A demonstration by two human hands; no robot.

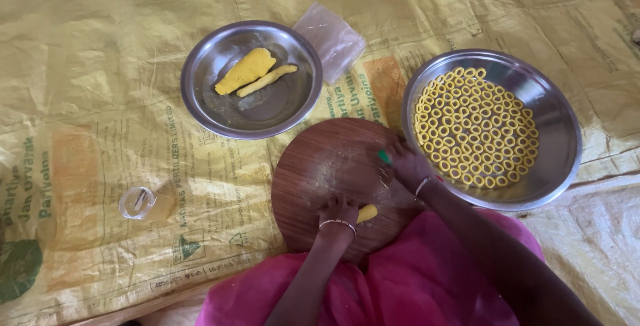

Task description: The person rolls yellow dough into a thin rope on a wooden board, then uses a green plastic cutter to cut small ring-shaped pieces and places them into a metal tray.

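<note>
Evidently the person is shaping dough on the round wooden board [333, 166], which is lying on the yellow printed sheet [100, 66]. The left hand [339, 211] is curling its fingers down around a short piece of yellow dough [367, 213] at the near edge of the board. The right hand [405, 164] is pinching a small green-handled tool [385, 157] near the board's right edge, fingers closed on it. Doing this well probably means keeping the piece even in thickness and pressing lightly, so each ring matches the rest. The dough is looking soft, matte and bright yellow. About 100 finished rings [475, 128] are sitting packed in the steel plate [560, 133] just right of the board.
</note>
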